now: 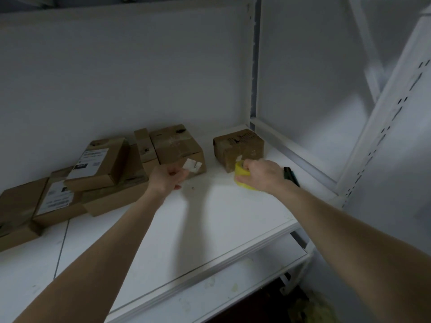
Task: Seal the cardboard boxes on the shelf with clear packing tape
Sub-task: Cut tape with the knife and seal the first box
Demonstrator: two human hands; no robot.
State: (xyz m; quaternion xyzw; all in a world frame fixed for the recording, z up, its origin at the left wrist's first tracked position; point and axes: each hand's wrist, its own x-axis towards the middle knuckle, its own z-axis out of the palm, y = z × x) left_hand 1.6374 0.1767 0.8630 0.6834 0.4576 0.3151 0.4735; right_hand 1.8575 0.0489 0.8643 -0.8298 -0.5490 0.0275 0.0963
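Fingers of the right hand (258,173) are wrapped round the yellow tape roll (240,173) on the shelf (210,229) by the back-right cardboard box (238,145), while the left hand (166,177) curls beside the middle box (177,145), can't tell if it's pinching anything.

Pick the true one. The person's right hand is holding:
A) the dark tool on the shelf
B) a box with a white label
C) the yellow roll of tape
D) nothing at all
C: the right hand curls round the yellow roll of tape in front of the lone box, while the dark tool lies on the shelf beside that wrist.
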